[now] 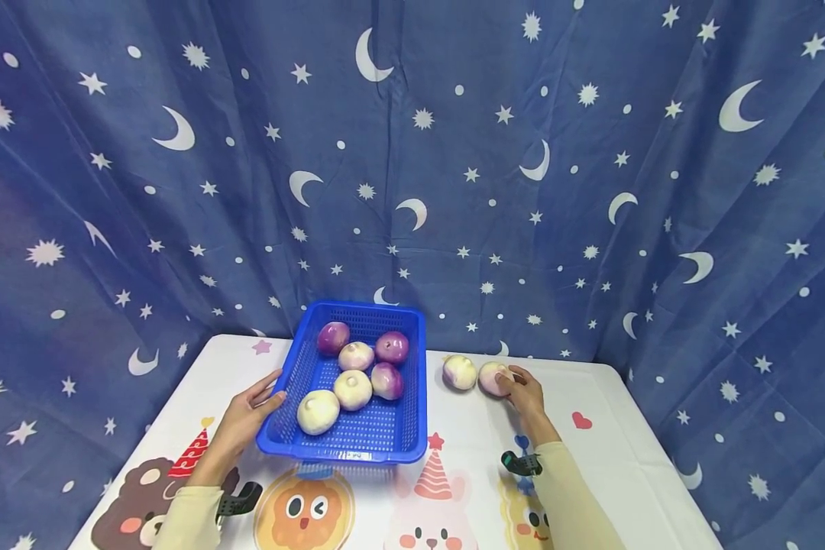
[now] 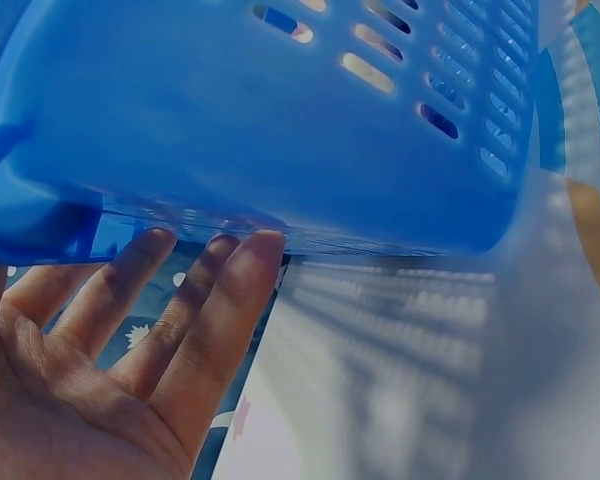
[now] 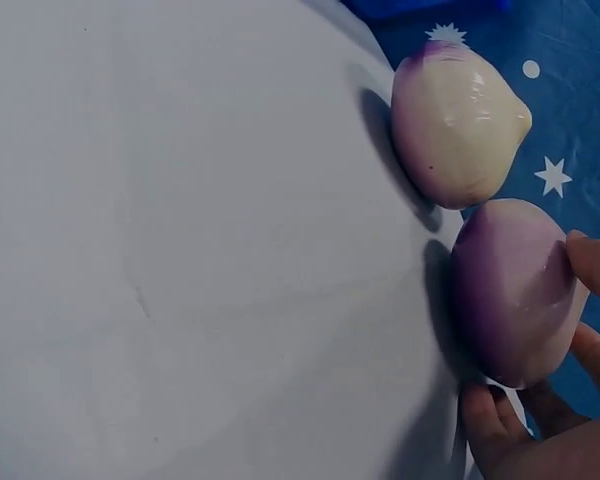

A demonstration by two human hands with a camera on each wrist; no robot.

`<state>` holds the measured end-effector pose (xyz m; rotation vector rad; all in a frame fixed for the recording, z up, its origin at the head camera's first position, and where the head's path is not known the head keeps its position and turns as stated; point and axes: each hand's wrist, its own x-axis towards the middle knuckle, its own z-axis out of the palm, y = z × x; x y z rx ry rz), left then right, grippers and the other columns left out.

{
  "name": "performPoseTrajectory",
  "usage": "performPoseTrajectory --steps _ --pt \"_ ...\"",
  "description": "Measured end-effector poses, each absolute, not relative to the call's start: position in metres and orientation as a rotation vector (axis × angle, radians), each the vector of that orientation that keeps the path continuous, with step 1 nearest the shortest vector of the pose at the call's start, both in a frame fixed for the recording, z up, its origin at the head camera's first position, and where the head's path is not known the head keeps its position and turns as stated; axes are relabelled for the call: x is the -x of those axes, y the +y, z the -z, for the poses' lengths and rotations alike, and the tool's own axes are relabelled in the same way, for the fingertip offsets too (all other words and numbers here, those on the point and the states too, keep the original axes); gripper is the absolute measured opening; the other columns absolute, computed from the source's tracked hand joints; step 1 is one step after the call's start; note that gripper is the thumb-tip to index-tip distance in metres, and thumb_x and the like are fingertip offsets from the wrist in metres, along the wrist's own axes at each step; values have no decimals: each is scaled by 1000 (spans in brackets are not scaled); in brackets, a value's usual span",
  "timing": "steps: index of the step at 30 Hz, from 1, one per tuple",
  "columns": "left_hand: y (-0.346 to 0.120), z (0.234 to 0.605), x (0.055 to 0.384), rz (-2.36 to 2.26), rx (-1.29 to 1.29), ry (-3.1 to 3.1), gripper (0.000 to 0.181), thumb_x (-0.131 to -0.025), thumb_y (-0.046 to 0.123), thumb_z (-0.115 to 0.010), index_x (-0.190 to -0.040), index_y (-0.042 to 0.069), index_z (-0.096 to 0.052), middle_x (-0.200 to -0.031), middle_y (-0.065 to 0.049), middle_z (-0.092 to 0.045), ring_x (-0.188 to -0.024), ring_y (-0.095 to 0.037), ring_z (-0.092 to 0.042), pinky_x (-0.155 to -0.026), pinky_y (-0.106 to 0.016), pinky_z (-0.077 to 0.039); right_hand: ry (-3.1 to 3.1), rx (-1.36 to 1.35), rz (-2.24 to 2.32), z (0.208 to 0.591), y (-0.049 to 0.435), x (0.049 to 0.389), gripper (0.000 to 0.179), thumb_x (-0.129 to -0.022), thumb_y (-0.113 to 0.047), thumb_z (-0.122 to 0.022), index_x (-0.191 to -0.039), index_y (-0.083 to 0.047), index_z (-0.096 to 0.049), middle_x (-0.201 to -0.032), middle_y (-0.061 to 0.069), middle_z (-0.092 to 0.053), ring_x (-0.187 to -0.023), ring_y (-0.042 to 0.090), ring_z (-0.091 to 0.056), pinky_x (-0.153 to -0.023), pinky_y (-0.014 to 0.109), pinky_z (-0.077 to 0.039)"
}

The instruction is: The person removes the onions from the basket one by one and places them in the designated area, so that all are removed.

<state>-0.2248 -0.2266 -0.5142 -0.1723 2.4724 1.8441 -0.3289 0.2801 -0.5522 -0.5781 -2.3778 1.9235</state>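
A blue plastic basket (image 1: pixel 357 456) with slotted walls holds several purple-and-white onions (image 1: pixel 354 389). At its left side my left hand (image 1: pixel 246 416) grips the edge, thumb over the rim. From the left wrist view, the fingers (image 2: pixel 225 310) of that hand reach along the basket's outer side. To the right, my right hand (image 1: pixel 526 393) holds a purple-and-white onion (image 3: pixel 510 290) between thumb and fingers at the far part of the table. Another onion (image 1: pixel 460 372) lies just left of it, pale on top and purple at the side.
The table (image 1: pixel 626 451) wears a white cloth printed with cartoon figures and a red heart (image 1: pixel 581 420). Behind it hangs a dark blue curtain (image 1: pixel 454 191) with moons and stars. Each wrist carries a black strap (image 1: pixel 239 500).
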Motion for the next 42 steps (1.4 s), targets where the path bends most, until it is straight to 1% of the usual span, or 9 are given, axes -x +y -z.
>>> performPoseTrajectory --steps 3,5,8,15,20,25,35,38,42 --pt "-226 514 225 -1854 163 2465 61 -100 34 -57 -154 18 -34 -152 -23 -40 -139 -40 -44 -112 -52 -38 -2383 557 -1923 550 281 328 60 -92 -22 -67 -144 -4 -44 -147 26 -43 -127 33 -50 -107 43 -46" --pt "-226 514 225 -1854 160 2461 61 -100 33 -57 -154 18 -34 -153 -23 -39 -139 -40 -43 -113 -52 -37 -2377 549 -1932 548 282 326 61 -92 -21 -67 -145 -3 -42 -149 27 -38 -131 37 -47 -111 48 -41" --pt "-227 515 225 -1847 166 2464 61 -100 32 -57 -154 18 -33 -153 -23 -39 -139 -40 -43 -112 -52 -38 -2376 560 -1921 545 283 323 61 -92 -19 -66 -146 -4 -42 -151 27 -36 -133 39 -45 -112 51 -40" --pt "-227 515 225 -1840 176 2463 61 -100 32 -56 -155 18 -33 -152 -22 -40 -138 -40 -45 -112 -51 -39 -2373 513 -1887 530 288 312 60 -93 -20 -66 -146 -5 -42 -154 23 -35 -141 41 -37 -114 55 -36" --pt "-226 515 224 -1832 175 2466 61 -100 33 -56 -155 19 -33 -152 -22 -40 -138 -39 -45 -112 -51 -39 -2362 420 -1839 506 289 302 61 -91 -23 -69 -145 -7 -45 -154 18 -40 -143 36 -37 -117 50 -32" --pt "-227 516 225 -1842 169 2464 60 -100 34 -56 -154 20 -33 -152 -22 -41 -137 -38 -46 -111 -49 -40 -2368 354 -1835 482 282 292 61 -92 -27 -69 -146 -11 -44 -155 13 -40 -145 31 -36 -120 46 -30" --pt "-228 515 227 -1832 158 2482 61 -100 39 -56 -154 21 -34 -151 -20 -43 -136 -37 -49 -108 -45 -44 -2289 207 -1903 451 255 269 55 -91 -22 -70 -142 -11 -50 -147 11 -48 -137 25 -46 -118 42 -35" --pt "-228 515 227 -1829 166 2482 62 -100 39 -56 -154 20 -34 -151 -21 -42 -136 -37 -48 -110 -48 -41 -2277 158 -1921 444 246 262 54 -91 -20 -71 -140 -12 -51 -145 9 -50 -134 22 -49 -114 34 -40" --pt "-228 515 227 -1833 174 2470 63 -99 39 -56 -155 20 -33 -152 -21 -41 -137 -38 -46 -112 -50 -39 -2234 76 -1954 436 232 251 50 -91 -15 -71 -138 -11 -54 -141 8 -53 -128 19 -53 -99 16 -47"
